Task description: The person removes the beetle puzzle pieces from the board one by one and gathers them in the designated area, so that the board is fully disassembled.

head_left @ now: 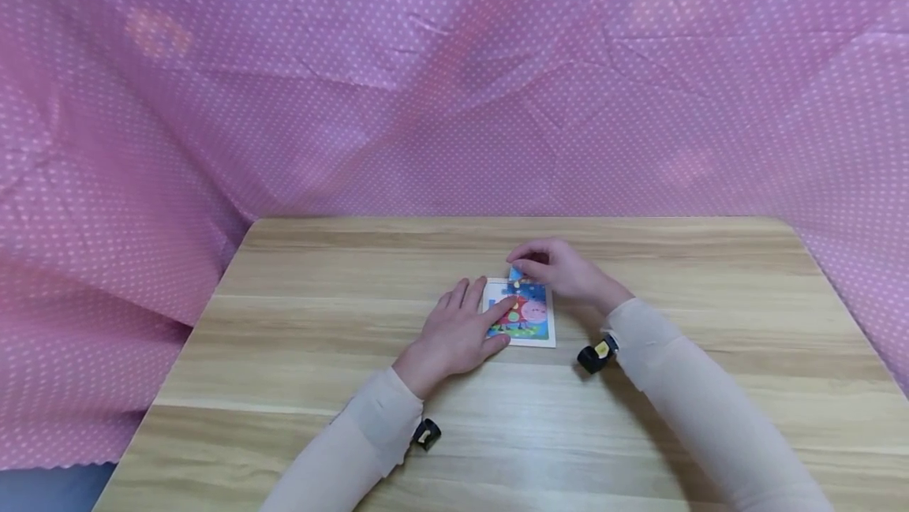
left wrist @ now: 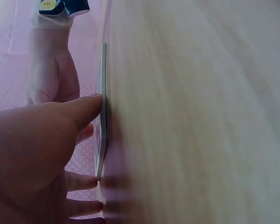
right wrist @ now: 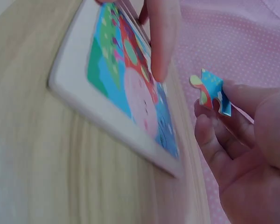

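Note:
A small jigsaw puzzle (right wrist: 140, 100) in a white frame lies flat on the table, its picture a pink pig-like figure in red on blue and green. My left hand (head_left: 458, 334) rests on the puzzle's left side with fingers spread; the thumb touches its near edge and the index finger reaches over the picture. In the right wrist view, my right hand (right wrist: 252, 135) pinches a loose puzzle piece (right wrist: 212, 93), blue with red and yellow, between thumb and fingers. That piece is held above the table by the puzzle's far edge, apart from the frame in that view.
The wood-grain table (head_left: 298, 315) extends around the puzzle on all sides. Pink dotted cloth (head_left: 454, 102) hangs behind the table and along its sides. A black wrist camera (head_left: 596, 354) sits on the right wrist, another (head_left: 427, 434) on the left.

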A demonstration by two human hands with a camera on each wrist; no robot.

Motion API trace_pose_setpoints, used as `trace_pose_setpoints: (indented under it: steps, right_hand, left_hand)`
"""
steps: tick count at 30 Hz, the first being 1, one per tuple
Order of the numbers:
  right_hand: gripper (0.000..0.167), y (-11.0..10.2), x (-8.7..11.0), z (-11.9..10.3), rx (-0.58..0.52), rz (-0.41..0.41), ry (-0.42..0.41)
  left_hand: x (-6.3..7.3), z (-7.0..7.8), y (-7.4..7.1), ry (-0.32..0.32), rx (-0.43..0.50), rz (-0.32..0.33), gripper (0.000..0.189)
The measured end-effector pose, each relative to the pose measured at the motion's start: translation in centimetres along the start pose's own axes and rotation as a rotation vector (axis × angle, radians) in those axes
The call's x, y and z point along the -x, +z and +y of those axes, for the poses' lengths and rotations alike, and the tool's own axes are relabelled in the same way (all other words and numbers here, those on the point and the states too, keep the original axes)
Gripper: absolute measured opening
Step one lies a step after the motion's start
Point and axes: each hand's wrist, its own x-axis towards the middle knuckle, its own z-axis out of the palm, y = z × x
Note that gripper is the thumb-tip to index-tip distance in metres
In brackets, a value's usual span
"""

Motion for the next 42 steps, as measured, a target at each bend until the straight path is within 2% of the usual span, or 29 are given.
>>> trace_pose_setpoints:
  steps: [11,18,23,30,42]
  right_hand:
    - [0.028,-2.3,1.7,1.6,0.031,0.099,0.049]
    - [0.028,-3.4,2.2,3.0,0.108,0.156,0.077]
    - [0.029,-3.8,2.2,3.7,0.143,0.16,0.116]
    - [0.029,-4.1,2.2,3.9,0.138,0.151,0.17]
    - [0.026,-3.7,1.6,4.7,0.187,0.196,0.162]
  left_hand:
    - [0.0,-0.1,0.1,0.001,0.031,0.001,0.063]
    - [0.0,0.0,0.1,-0.003,0.038,0.002,0.063]
    - [0.1,0.1,0.2,-0.004,0.032,0.003,0.063]
    - [0.1,0.0,0.3,0.004,0.032,0.016,0.062]
    - [0.0,0.0,0.2,0.002,0.032,0.02,0.062]
